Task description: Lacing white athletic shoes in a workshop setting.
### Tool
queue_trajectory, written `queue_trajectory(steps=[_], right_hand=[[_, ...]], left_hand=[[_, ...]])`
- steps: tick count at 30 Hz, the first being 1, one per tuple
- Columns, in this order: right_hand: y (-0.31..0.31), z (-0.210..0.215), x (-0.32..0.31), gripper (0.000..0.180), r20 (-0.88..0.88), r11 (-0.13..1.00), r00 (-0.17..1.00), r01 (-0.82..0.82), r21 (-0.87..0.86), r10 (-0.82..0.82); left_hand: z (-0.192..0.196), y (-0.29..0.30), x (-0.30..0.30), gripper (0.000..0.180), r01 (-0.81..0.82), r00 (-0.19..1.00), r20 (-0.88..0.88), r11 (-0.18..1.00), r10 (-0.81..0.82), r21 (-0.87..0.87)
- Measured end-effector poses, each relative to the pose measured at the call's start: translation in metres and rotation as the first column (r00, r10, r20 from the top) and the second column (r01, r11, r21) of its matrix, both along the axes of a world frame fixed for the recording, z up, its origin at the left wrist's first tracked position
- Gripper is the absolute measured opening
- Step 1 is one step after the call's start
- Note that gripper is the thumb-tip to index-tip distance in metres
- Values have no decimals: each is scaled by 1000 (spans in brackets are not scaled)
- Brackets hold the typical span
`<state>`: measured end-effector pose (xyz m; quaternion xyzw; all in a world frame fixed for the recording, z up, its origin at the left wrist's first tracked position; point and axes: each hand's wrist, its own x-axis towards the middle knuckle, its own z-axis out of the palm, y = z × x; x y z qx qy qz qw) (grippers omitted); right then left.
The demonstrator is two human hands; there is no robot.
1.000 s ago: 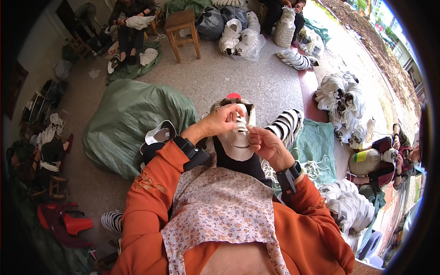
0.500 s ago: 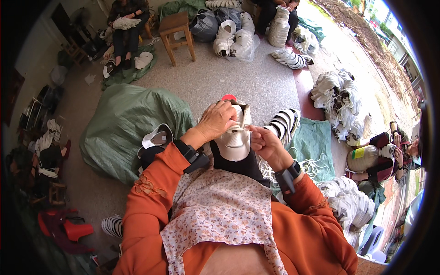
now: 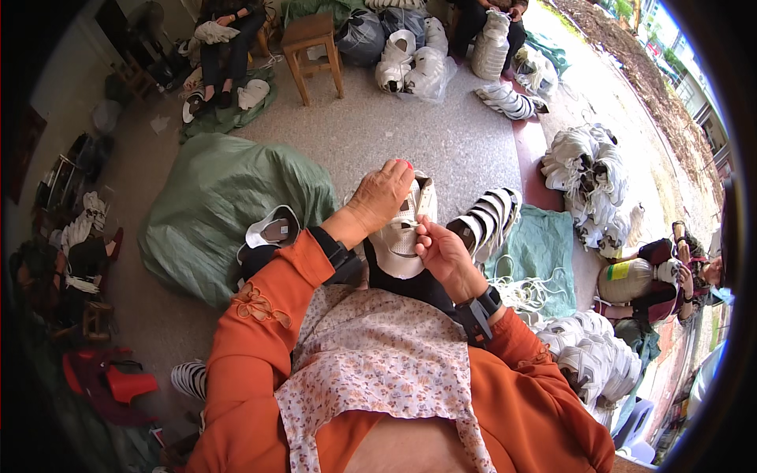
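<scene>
Just beyond the far edge of the flowered apron [image 3: 378, 359], over the seated person's dark-clad lap, I see a white shoe [image 3: 400, 258], its toe toward the wearer and its opening pointing away. The left hand [image 3: 375, 200] lies over the shoe's left side, back upward, fingers bent together toward the opening; from here I cannot tell whether it grips anything. The right hand [image 3: 445, 254] is at the other side of the lacing, thumb and forefinger pinched together on what looks like a white lace, the remaining fingers curled into the palm.

Off to the right, a green sheet [image 3: 548, 244] covers part of the speckled floor [image 3: 465, 134]. White laces [image 3: 522, 294] lie tangled toward its near left corner, and a nested stack of white shoe pieces [image 3: 490, 219] with dark insides leans along its left edge. Past its far right corner rises a heap of white shoes [image 3: 582, 169]. On the left, a bulging green sack [image 3: 233, 209] sits on the floor, a loose white shoe upper [image 3: 276, 231] just beside its right edge.
</scene>
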<state>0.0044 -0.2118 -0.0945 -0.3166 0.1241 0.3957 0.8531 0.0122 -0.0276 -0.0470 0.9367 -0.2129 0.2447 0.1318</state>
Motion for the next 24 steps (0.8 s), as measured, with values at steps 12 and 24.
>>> queue_trajectory(steps=[12, 24], right_hand=[[-20, 34, -1, 10, 185, 967, 968, -126, -221, 169], [-7, 10, 8, 14, -7, 991, 995, -102, -91, 101]], left_hand=[[-3, 7, -3, 14, 2, 987, -159, 980, -35, -200], [14, 11, -6, 10, -122, 991, 73, 976, 110, 182]])
